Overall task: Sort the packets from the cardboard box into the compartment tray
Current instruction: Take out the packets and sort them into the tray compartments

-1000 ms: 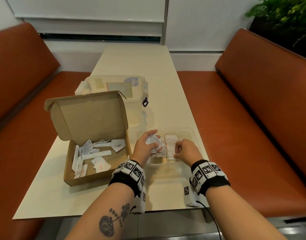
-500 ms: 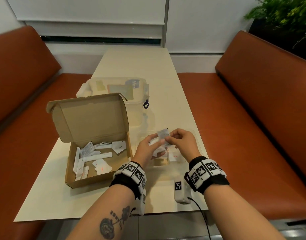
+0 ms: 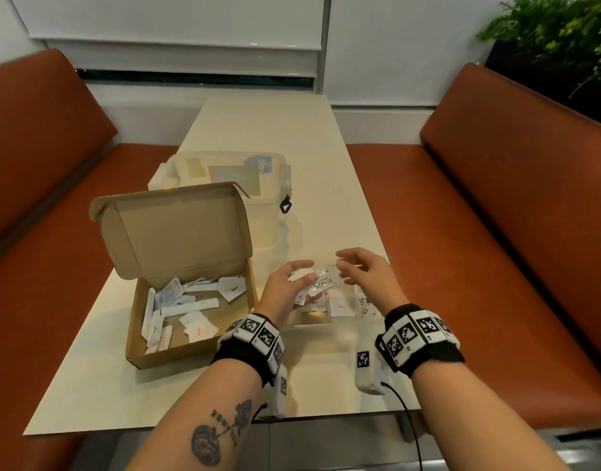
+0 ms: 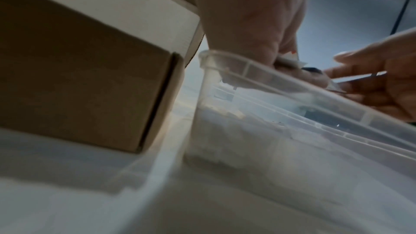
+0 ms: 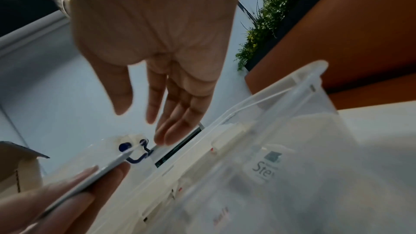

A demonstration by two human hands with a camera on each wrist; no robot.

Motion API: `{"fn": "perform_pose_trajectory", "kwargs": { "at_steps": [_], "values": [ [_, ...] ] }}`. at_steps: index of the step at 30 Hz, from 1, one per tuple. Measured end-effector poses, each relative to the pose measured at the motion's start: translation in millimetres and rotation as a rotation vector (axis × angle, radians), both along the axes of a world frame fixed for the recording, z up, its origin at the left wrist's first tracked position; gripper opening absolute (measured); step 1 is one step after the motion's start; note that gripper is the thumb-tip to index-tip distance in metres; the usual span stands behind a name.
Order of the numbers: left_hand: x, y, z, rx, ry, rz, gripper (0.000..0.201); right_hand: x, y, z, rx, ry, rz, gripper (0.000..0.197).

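The open cardboard box sits at the table's left and holds several white packets. Right of it stands the clear compartment tray, with Salt and Stevia packets in its compartments. My left hand hovers over the tray's left part and grips a small stack of packets, with a Stevia packet sticking out to the right. My right hand is just right of that packet with straight, spread fingers and holds nothing. In the right wrist view its fingertips are at the packet's far end.
A clear lidded container stands behind the box, whose raised lid partly hides it. Orange benches flank the narrow table. A plant is at the back right. The table's near edge lies under my wrists.
My right hand rose from the tray to the left hand's stack and pinched a packet there. Now its fingers are spread open beside the Stevia packet. The left hand stayed over the tray.
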State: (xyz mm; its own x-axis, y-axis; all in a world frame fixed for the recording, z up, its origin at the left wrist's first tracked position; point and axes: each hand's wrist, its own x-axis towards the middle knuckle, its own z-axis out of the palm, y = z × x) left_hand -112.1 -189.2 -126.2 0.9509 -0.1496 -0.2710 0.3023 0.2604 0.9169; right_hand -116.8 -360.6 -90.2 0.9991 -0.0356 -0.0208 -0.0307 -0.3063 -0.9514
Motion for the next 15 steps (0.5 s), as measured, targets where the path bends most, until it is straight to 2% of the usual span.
{"fn": "perform_pose_trajectory", "kwargs": {
  "at_steps": [4, 8, 12, 15],
  "values": [
    [-3.2, -2.8, 0.2, 0.001, -0.004, -0.012, 0.019, -0.9, 4.0, -1.7, 0.081, 0.147, 0.02, 0.019],
    [-2.9, -5.6, 0.4, 0.027, 0.01, 0.002, 0.014, -2.7, 4.1, -4.1, 0.07, 0.146, 0.055, 0.014],
    [-2.7, -4.3, -3.3, -0.002, 0.038, 0.083, 0.011, 2.1, -12.4, 0.6, 0.115, 0.134, -0.105, 0.024],
    [-3.5, -2.8, -5.1, -0.038, 0.026, 0.106, 0.012, 6.9, -28.5, -3.5, -0.043, 0.108, -0.241, 0.038]
  ]
}}
